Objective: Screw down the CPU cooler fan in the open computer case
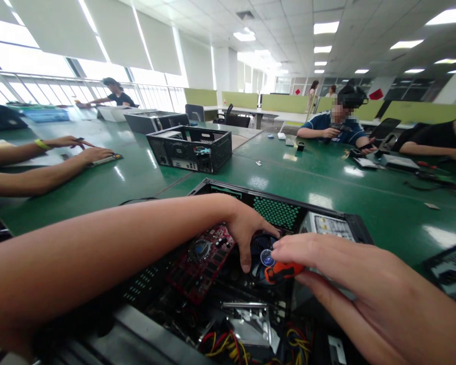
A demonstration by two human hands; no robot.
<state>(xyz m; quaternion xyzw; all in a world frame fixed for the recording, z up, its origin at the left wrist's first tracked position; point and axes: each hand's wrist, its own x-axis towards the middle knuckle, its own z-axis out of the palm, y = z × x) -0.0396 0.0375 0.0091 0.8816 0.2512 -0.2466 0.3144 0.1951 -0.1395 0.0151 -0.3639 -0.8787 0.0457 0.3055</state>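
An open black computer case [349, 228] lies before me with its inside showing. My left hand [247, 220] reaches in over the far side, thumb and forefinger curved around the round cooling fan [267, 257]; its other fingers are hidden. In my right hand [338, 263] is an orange and black screwdriver [283, 272], held by the handle beside the fan; its tip cannot be made out. A red graphics card [201, 263] sits tilted to the left of the fan, under my left forearm. Red, yellow and black cables [228, 344] bunch near the front, by a shiny metal bracket [249, 322].
Another open computer case [190, 149] stands farther back on the green table [258, 180]. A co-worker's hands [87, 152] work at the left. Another person [336, 124] sits across, near small parts. A perforated metal panel [452, 268] lies at the right edge.
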